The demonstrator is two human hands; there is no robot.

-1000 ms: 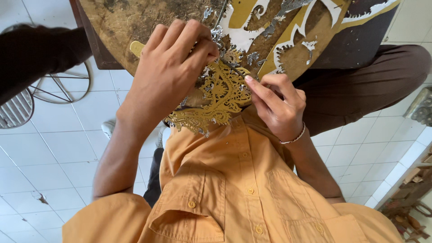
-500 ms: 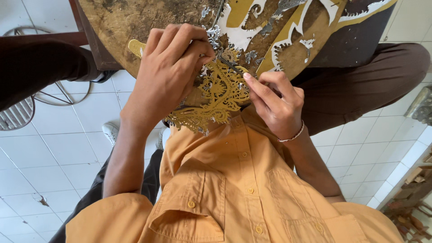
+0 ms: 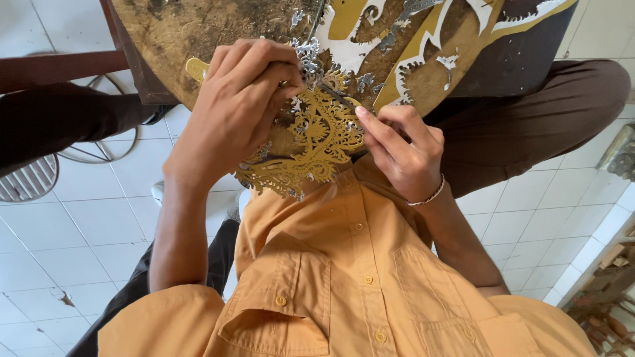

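Note:
My left hand is curled shut on a tool with a pale yellow handle and presses onto a gold filigree cut-out. My right hand, with a thin bracelet at the wrist, pinches the cut-out's right edge and a thin dark metal point between thumb and fingers. The cut-out lies against the near edge of a round, paint-stained work board over my lap. Silver and white scraps cling to the board just above the cut-out.
My orange shirt fills the lower frame and my brown trousers show at right. Another person's dark sleeve reaches in at left under a red-brown bar. A wire grille lies on the white tiled floor.
Both hands stay on the cut-out with only small finger shifts. The dark sleeve at left has slid lower in view, and a red-brown bar has come into sight above it.

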